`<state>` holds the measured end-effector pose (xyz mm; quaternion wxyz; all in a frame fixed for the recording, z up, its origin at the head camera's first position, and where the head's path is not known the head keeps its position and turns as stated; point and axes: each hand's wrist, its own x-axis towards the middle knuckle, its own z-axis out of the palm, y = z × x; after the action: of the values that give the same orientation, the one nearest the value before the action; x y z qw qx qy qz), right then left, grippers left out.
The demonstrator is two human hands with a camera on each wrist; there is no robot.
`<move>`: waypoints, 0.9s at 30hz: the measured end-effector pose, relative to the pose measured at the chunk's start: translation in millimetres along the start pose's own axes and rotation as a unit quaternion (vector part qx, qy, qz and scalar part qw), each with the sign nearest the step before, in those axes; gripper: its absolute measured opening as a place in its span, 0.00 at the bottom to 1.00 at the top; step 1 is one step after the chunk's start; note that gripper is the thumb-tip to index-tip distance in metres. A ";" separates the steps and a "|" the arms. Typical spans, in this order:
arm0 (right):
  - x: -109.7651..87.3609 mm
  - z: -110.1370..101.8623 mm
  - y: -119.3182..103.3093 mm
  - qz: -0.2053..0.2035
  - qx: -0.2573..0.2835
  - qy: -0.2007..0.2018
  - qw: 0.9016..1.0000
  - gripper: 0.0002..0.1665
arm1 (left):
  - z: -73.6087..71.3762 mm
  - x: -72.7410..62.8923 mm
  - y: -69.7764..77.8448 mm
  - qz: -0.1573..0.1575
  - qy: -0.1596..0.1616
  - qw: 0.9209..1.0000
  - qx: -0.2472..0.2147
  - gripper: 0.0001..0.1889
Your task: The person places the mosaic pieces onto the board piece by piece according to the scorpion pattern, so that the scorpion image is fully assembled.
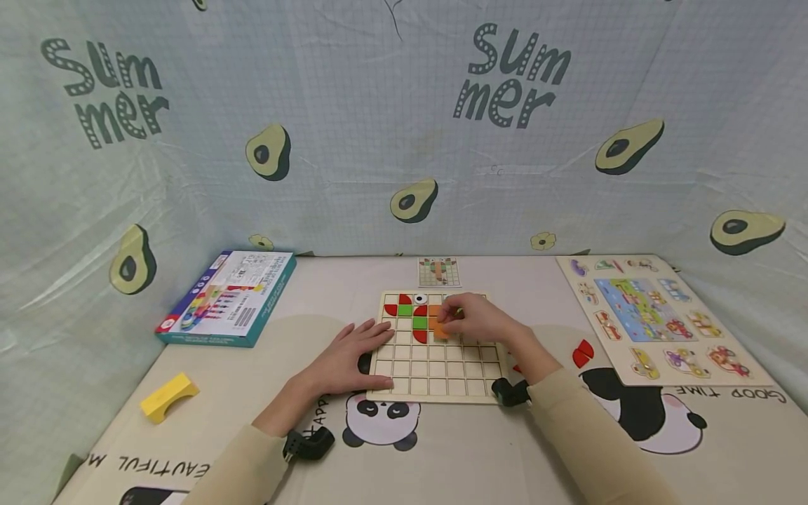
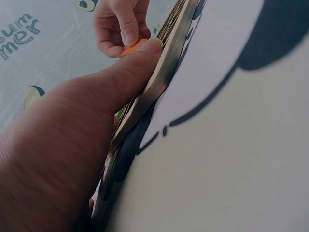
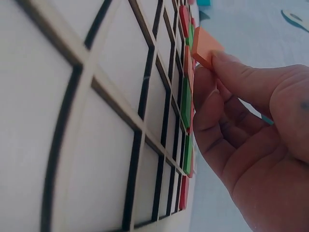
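Observation:
A wooden grid board (image 1: 429, 386) lies on the table, with red quarter-round pieces (image 1: 391, 309), green square tiles (image 1: 405, 311) and an eye piece (image 1: 420, 299) set in its far cells. My left hand (image 1: 350, 358) rests on the board's left edge, fingers spread and thumb near the front corner. Over the far middle cells, my right hand (image 1: 473, 317) pinches an orange square tile (image 3: 205, 46) between thumb and fingers. In the right wrist view this tile is tilted and raised off the grid. Another orange tile (image 1: 434, 311) sits in the grid beside the right fingertips.
Behind the board lies a small pattern card (image 1: 439, 272). A boxed toy (image 1: 233, 298) and a yellow arch block (image 1: 169, 397) are to the left. On the right are loose red pieces (image 1: 583, 353) and a picture puzzle board (image 1: 663, 322).

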<state>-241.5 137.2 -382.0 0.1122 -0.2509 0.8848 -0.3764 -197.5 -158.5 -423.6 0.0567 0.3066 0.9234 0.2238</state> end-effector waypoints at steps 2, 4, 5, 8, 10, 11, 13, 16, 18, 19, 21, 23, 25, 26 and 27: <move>2.2 2.0 -0.9 -0.002 -0.005 -0.003 1.000 0.03 | -0.1 -0.1 0.0 0.001 0.001 1.000 -0.001 0.48; 3.7 4.1 -2.1 0.002 -0.012 -0.005 1.000 0.04 | -0.3 -0.3 0.3 0.002 0.002 1.000 -0.001 0.48; 4.4 4.8 -2.4 0.000 -0.017 -0.007 1.000 0.04 | -0.5 -0.3 0.5 0.002 0.002 1.000 -0.002 0.48; 5.4 7.3 -3.7 -0.001 -0.031 -0.009 0.999 0.04 | -0.8 -0.6 1.1 0.002 0.001 1.000 -0.004 0.48; 5.7 8.6 -4.2 -0.003 -0.038 -0.011 0.999 0.05 | -0.9 -0.7 1.3 0.001 0.001 1.000 -0.004 0.48; 5.7 9.0 -4.1 -0.005 -0.042 -0.012 0.999 0.05 | -0.9 -0.7 1.3 0.001 0.001 1.000 -0.005 0.48; 5.9 10.2 -4.2 -0.004 -0.047 -0.013 0.999 0.05 | -0.8 -0.9 1.2 0.001 0.002 1.000 -0.005 0.48; 6.3 11.1 -4.8 -0.008 -0.055 -0.012 0.998 0.04 | -0.6 -1.2 0.8 0.002 0.003 1.000 -0.005 0.48; 6.6 11.9 -5.3 -0.007 -0.056 -0.011 0.998 0.04 | -0.3 -1.3 0.6 0.001 0.002 1.000 -0.004 0.48; 6.5 12.2 -5.7 -0.006 -0.058 -0.011 0.998 0.04 | -0.4 -1.3 0.7 0.001 0.002 1.000 -0.004 0.48; 6.5 12.4 -6.2 -0.006 -0.059 -0.011 0.998 0.04 | -0.5 -1.3 1.2 -0.001 0.001 1.000 -0.004 0.48; 6.3 12.6 -6.5 -0.003 -0.060 -0.010 0.998 0.04 | -1.1 -1.2 2.1 -0.002 0.000 1.000 -0.004 0.48; 5.8 11.7 -6.8 -0.001 -0.061 -0.009 0.998 0.03 | -1.8 -1.3 2.9 -0.002 -0.001 1.000 -0.003 0.48; 5.8 11.3 -6.9 0.000 -0.060 -0.008 0.998 0.03 | -2.1 -1.3 3.1 -0.002 -0.002 1.000 -0.004 0.48; 5.6 10.7 -7.2 0.003 -0.061 -0.007 0.998 0.04 | -2.4 -1.3 3.2 -0.001 -0.002 1.000 -0.003 0.48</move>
<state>-239.5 123.5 -384.3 0.1039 -0.2571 0.9059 -0.3200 -195.3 -157.9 -420.1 0.0594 0.3055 0.9230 0.2263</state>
